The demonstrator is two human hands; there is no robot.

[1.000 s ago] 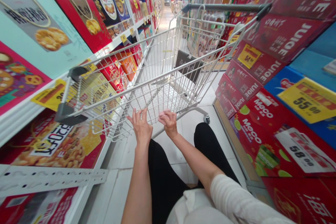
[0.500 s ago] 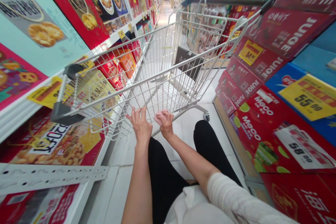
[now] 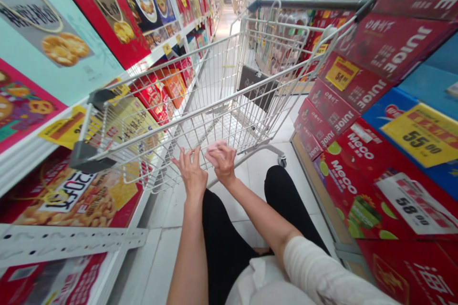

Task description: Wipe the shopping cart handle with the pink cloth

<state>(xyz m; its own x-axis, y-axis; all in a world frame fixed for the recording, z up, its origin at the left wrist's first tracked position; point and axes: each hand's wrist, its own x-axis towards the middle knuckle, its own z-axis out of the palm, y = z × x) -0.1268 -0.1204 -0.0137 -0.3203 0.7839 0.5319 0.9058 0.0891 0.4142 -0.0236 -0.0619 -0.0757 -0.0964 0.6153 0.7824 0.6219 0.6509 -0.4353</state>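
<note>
Two bare hands showing, side by side, at the near side of one wire shopping cart point(image 3: 214, 105). Left hand point(image 3: 193, 176) is standing mostly open, back toward the viewer, fingers spreading apart and bending a little, their tips lying against the cart's side wires; whether any finger is hooking round a wire, cannot tell. Right hand point(image 3: 226, 166) is closing over one pink cloth point(image 3: 215, 147), bunching it under bent fingers, part of it showing beyond them; cloth is lying against or just before the wires, exact contact unclear. Cart is standing slantwise across the aisle just ahead of the knees, one dark handle bar point(image 3: 311, 5) crossing its far end, two dark corner caps marking its near left end, one dark panel point(image 3: 257, 88) hanging inside. One caster point(image 3: 282, 160) is showing clearly on the floor point(image 3: 161, 248), right of the hands. Two black-clad legs are bending either side of the right forearm; one pale sleeve point(image 3: 315, 267) is covering the upper right arm. Left side: two corded gift packs, one teal point(image 3: 103, 69) and one red point(image 3: 134, 50), are standing on the white shelving. Right side: at least five red juice cartons point(image 3: 379, 52) are stacking up; three large price cards are showing there, two yellow, one white point(image 3: 415, 205).
</note>
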